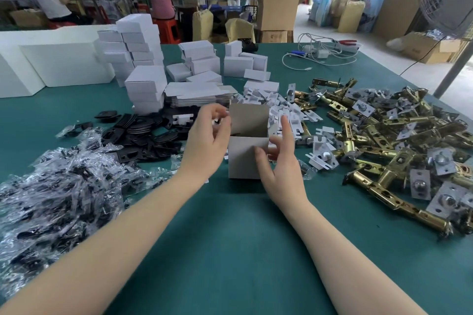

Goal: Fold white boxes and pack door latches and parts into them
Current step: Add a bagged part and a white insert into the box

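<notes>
Green surface (230,225): open box (247,158) light, thin, crushable; right hand (277,161) clasps corner; left hand (208,140) fingers curled beside wall, contact unclear.

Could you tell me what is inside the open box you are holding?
The open box shows only bare grey cardboard walls inside; no latch or part shows. Its bottom is hidden by the front wall and the right hand.
</notes>
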`<state>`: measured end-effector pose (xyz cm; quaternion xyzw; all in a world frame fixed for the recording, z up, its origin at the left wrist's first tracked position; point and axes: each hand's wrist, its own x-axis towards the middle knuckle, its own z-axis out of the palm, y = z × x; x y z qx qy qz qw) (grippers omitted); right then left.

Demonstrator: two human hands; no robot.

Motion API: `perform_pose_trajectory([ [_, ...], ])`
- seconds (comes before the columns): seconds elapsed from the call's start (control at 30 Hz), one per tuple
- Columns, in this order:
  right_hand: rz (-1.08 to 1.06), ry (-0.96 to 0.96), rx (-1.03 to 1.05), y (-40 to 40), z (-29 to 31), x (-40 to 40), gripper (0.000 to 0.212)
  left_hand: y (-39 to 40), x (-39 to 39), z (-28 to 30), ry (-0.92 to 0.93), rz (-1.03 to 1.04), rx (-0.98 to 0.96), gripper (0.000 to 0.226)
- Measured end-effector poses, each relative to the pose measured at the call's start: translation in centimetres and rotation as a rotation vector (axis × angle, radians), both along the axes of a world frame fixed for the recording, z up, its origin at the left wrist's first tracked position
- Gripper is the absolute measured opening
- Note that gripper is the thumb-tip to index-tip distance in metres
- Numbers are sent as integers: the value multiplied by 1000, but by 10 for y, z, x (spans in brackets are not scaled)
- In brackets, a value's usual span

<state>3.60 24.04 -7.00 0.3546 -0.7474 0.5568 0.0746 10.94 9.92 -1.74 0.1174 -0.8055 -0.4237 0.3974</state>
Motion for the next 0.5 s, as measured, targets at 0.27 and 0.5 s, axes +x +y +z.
perform_pose_trajectory([
  [0.27,-10,-15,-78,5,5,2,56,11,3,-38,219,22,-104,20],
  [0.5,19,-82,-139,1,20,-4,21,13,-1,-25,123,9,183,22],
])
